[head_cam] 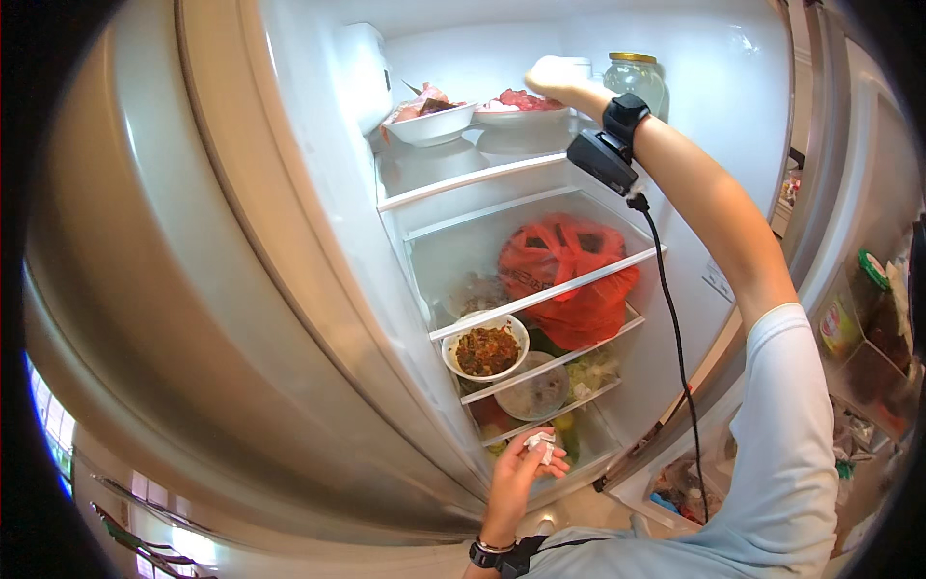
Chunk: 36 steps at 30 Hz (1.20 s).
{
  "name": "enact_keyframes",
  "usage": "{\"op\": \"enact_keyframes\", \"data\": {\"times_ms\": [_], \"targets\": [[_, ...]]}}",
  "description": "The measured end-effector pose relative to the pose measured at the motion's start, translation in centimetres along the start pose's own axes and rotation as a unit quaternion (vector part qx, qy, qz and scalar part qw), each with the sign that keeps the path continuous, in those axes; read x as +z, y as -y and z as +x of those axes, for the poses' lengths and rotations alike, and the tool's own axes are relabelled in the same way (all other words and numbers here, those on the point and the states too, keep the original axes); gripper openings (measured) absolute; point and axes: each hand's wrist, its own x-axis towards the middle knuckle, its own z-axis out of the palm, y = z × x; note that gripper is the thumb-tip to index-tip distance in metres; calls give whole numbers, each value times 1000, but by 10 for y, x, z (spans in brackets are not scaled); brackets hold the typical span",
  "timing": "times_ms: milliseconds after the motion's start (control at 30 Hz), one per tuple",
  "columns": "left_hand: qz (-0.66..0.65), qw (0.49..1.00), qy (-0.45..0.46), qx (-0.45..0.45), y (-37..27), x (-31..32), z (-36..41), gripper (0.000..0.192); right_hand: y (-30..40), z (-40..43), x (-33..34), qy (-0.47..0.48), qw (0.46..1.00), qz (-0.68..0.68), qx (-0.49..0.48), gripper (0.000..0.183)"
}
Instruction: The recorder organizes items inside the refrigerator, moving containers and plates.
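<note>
My left hand (pixel 515 474) is low in front of the open fridge, its fingers closed around a crumpled white tissue (pixel 541 445). Raised to the top shelf (pixel 470 182), my right hand (pixel 555 78) is washed out by the light, so its grip cannot be made out. Just behind it stands a white container (pixel 576 66). A plate of raw meat (pixel 522 108) sits to the left of this hand, beside a white dish (pixel 430 129) holding more raw meat or fish. To its right is a glass jar (pixel 635 81) with a gold lid.
Below are a red plastic bag (pixel 571 279), a white bowl of cooked food (pixel 486 351) and a covered round bowl (pixel 534 387). A black cable (pixel 673 311) hangs from my right wrist device (pixel 602 161). The open door's racks (pixel 861 340) hold jars and packets at right.
</note>
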Motion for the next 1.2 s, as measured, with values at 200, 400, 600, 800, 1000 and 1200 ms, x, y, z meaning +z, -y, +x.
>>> {"op": "enact_keyframes", "data": {"times_ms": [200,400,600,800,1000,1200], "targets": [[-9,1000,-16,-9,5,-4,-7,29,44,48,20,183,827,394,356,35],[-20,999,-40,-7,2,-6,-9,29,40,90,45,245,849,319,341,25],[-16,999,-30,-1,3,-4,-10,29,35,110,55,290,889,184,304,15],[-9,1000,-14,-14,4,-3,-9,29,18,70,65,217,916,328,78,6],[5,1000,-3,-14,2,-1,-14,30,69,31,34,156,923,351,0,14],[0,1000,7,-16,5,-5,-18,31,115,20,10,223,700,624,267,10]]}}
